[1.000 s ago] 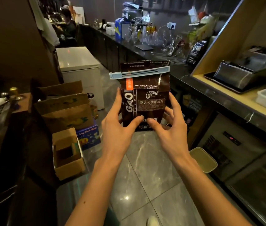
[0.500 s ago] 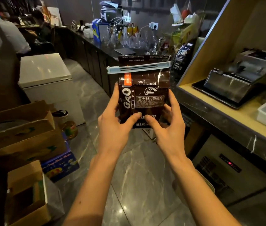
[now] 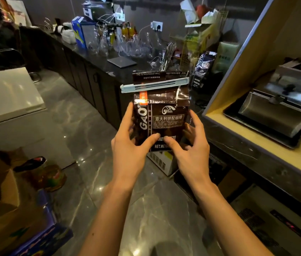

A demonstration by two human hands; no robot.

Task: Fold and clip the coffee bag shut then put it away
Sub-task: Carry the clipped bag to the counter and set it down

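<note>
Head view: hands point(image 3: 129, 145) clasping coffee bag point(image 3: 161, 115)

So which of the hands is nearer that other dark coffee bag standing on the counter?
Right. The right hand is on the held bag's side below the standing bag; the left hand holds the far side.

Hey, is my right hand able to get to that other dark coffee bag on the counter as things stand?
Probably not yet: the right hand is gripping the clipped coffee bag, and the other bag stands farther back on the counter.
</note>
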